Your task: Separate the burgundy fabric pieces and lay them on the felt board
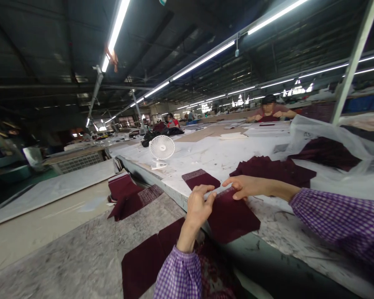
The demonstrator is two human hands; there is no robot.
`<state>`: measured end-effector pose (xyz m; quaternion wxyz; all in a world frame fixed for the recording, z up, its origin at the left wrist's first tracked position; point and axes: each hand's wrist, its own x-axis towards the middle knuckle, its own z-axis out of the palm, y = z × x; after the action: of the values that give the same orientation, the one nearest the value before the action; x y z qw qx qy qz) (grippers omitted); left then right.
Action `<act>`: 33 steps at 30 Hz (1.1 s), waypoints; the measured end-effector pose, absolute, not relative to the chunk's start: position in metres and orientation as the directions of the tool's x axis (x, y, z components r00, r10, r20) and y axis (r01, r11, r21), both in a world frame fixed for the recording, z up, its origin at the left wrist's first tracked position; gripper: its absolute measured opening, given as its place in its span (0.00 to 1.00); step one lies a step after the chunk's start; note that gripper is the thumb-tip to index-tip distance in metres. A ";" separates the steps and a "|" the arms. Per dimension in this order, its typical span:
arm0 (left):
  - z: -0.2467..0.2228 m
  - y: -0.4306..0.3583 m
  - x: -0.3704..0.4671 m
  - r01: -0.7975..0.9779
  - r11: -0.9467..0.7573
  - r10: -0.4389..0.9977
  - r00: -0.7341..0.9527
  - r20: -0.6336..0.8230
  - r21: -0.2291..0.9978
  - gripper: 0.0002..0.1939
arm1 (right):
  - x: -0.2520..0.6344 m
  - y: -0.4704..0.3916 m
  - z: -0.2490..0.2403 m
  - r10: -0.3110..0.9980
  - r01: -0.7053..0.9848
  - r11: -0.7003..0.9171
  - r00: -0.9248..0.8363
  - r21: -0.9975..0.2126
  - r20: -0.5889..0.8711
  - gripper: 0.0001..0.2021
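A maroon fabric piece (233,220) with a pale, patterned top edge lies over the front edge of the white-covered table. At its upper left corner my left hand (200,205) has its fingers curled, thumb and forefinger close together on the edge. My right hand (247,187) reaches in from the right, forefinger stretched out and thumb apart, touching the same top edge. Just beyond the hands lies a smaller maroon piece (202,179) with a similar patterned strip. A fanned stack of maroon pieces (271,169) sits behind my right hand.
A white fan (162,148) stands farther back on the table. Clear plastic sheeting (318,128) covers dark fabric at right. On the lower grey surface to the left lie more maroon pieces (140,259) and a folded bundle (124,187). A co-worker (269,110) sits across the table.
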<state>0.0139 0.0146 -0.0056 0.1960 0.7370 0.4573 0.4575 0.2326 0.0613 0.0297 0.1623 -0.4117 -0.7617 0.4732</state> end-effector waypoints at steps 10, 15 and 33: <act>-0.016 0.049 0.059 0.797 -0.499 0.841 0.350 0.413 0.339 0.12 | 0.253 0.078 0.031 0.774 0.716 0.625 -0.622 -0.313 0.122 0.14; -0.018 0.046 0.058 0.813 -0.521 0.819 0.390 0.420 0.260 0.12 | 0.258 0.080 0.032 0.675 0.659 0.737 -0.713 -0.148 0.188 0.12; -0.017 0.045 0.057 0.823 -0.546 0.796 0.452 0.402 0.156 0.15 | 0.247 0.074 0.012 0.460 0.507 0.781 -0.862 0.364 0.213 0.11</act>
<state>0.0571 0.0448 -0.0169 -0.0306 0.8516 0.4753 0.2190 0.2475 0.0744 0.0118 0.0564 -0.2567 -0.9421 -0.2084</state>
